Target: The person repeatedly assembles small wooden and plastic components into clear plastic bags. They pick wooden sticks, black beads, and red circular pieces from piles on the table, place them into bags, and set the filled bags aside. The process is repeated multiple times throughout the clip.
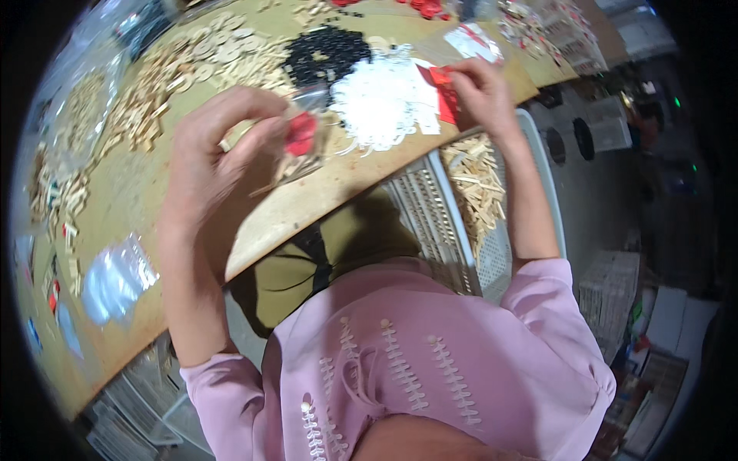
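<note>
Left hand (215,150) pinches small bag (304,140), seemingly partly filled; right hand (482,92) pinches red piece (446,100); white strips (384,96) lie outside.

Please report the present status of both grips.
Left grip: pinching clear plastic bag, red piece showing through. Right grip: at red pieces. White strips heaped between.

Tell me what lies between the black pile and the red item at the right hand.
In the head view, a heap of white strips lies between the black pile and the red item at the right hand.
</note>
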A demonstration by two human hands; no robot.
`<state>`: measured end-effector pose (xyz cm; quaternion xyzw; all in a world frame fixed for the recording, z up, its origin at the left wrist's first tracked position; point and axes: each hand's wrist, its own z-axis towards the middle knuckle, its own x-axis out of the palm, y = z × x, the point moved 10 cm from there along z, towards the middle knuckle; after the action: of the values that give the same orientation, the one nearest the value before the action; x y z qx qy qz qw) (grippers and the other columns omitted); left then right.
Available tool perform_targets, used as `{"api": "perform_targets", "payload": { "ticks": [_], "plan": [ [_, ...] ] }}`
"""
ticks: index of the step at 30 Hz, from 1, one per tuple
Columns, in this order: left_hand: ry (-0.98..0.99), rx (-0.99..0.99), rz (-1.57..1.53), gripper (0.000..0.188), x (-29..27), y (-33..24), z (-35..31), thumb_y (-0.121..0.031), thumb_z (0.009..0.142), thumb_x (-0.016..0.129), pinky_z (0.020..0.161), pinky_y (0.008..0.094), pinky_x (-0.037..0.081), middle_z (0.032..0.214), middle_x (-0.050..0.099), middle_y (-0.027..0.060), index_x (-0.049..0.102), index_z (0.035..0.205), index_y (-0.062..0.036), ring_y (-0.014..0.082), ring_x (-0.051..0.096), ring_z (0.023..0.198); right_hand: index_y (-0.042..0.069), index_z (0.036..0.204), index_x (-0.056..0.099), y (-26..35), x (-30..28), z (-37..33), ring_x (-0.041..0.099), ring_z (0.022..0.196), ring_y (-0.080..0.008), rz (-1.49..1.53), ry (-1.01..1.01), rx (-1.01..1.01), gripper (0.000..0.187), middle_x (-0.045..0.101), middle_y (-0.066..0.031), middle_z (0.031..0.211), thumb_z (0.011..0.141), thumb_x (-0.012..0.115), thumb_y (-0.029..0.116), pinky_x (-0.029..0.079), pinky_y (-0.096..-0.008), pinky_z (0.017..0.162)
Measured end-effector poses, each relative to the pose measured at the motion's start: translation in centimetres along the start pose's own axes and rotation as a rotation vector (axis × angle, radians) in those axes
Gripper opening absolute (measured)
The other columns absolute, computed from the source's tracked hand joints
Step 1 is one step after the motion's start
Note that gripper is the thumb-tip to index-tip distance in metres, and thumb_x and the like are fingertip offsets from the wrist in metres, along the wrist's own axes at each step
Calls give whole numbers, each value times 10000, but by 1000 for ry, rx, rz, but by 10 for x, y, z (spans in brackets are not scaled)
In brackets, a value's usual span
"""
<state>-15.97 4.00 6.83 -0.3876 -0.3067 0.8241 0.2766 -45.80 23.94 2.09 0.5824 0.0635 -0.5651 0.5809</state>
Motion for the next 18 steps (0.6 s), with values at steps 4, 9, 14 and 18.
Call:
{"api": "perform_targets", "payload": {
  "ticks": [4,9,14,18],
  "plan": [
    [38,7,-113,109,1,-2,-1,-81,908,703,807,308,547,1023,744,120,687,938,22,197,697,898,16,1088,718,80,-25,5,688,801,-73,336,-91,-125,120,737,-31,913,1002,639,41,541,-217,694],
    [76,69,-160,123,5,-4,-2,-102,900,727,831,331,560,1065,750,129,705,953,7,224,717,936,19,1145,706,160,-26,18,737,829,-113,456,24,-360,152,744,-46,955,1018,642,73,568,-226,669],
    [68,145,-104,106,7,-14,-3,-92,877,751,822,339,563,1042,748,123,718,939,-13,242,719,948,-14,1090,691,198,17,27,718,786,-128,686,147,-227,157,730,-91,958,989,585,-71,592,-256,714],
    [58,152,-142,99,5,-19,-3,-91,874,753,801,338,567,1025,748,108,716,922,-13,237,721,928,19,1136,709,201,34,23,719,771,-94,478,285,-335,147,739,-44,934,1009,651,64,556,-216,629]
  ]
}}
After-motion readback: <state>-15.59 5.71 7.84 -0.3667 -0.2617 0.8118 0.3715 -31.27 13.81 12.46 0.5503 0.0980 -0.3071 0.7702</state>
